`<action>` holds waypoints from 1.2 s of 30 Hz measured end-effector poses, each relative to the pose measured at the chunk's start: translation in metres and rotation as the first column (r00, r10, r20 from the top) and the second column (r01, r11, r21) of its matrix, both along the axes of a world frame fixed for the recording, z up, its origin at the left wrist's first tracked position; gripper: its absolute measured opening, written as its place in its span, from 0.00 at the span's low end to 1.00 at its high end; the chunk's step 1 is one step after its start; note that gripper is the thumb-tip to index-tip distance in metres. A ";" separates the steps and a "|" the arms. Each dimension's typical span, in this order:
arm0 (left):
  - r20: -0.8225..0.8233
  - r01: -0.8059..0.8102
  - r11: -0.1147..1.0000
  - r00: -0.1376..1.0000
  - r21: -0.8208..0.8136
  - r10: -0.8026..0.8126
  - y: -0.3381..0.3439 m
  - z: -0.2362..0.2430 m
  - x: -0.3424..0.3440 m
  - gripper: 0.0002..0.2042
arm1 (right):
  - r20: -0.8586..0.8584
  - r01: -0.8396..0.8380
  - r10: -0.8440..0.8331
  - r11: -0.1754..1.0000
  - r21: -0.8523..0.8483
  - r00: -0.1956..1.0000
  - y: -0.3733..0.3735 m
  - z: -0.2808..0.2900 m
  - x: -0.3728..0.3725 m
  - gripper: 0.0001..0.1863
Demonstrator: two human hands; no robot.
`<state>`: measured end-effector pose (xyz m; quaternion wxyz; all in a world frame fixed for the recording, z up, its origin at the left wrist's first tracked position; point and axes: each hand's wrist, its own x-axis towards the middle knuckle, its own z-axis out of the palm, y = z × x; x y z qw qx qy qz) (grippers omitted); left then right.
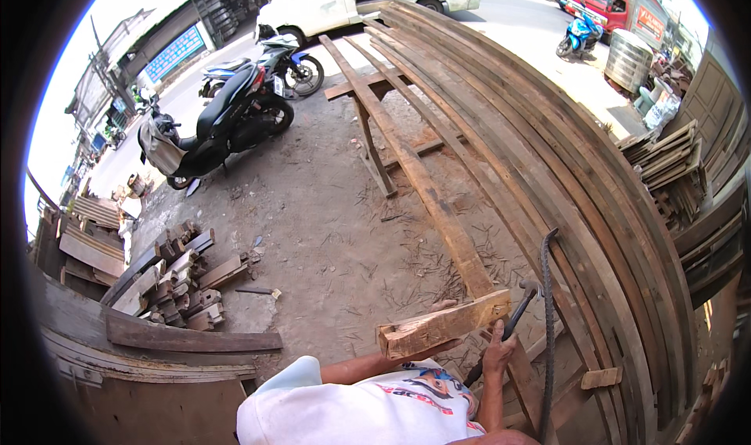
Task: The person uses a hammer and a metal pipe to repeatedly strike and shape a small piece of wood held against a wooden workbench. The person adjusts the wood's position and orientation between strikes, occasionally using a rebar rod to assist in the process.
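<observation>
My left hand (444, 345) is closed on a short, thick wooden block (434, 327), mostly hidden behind it; the block lies crosswise over the near end of a long plank (422, 210). Just right of the block, my right hand (498, 349) grips the black handle of a hammer (517, 312), its metal head raised toward the upper right. A long dark curved bar (547, 304), probably a pry bar, stands against the boards beside the hammer. Long timber boards (563, 194) run away from me on the right, resting on a wooden stand (364, 132).
Scrap wood (168, 288) is piled at left beside stacked boards (188, 337); a loose tool (258, 292) lies on the ground (313, 234). Parked scooters (219, 132), a white van (328, 7) and a red truck (594, 7) are beyond. More slats (665, 155) lean at right.
</observation>
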<state>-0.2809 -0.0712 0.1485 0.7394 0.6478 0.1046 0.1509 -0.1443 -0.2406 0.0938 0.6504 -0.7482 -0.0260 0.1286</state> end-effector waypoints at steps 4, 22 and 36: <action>0.029 0.239 0.901 0.969 -0.362 -0.246 0.010 -0.034 -0.015 0.38 | -0.120 -0.025 0.037 0.995 0.095 0.992 0.005 0.044 -0.013 0.28; -0.503 0.405 0.777 0.599 -0.481 -0.623 0.032 -0.021 -0.068 0.34 | -0.240 0.007 0.038 0.983 0.183 0.970 -0.044 0.012 -0.074 0.15; -0.738 0.511 0.856 0.606 0.076 -0.296 0.099 -0.007 -0.040 0.36 | -0.255 0.139 -0.161 0.985 -0.104 0.953 -0.048 0.015 -0.126 0.20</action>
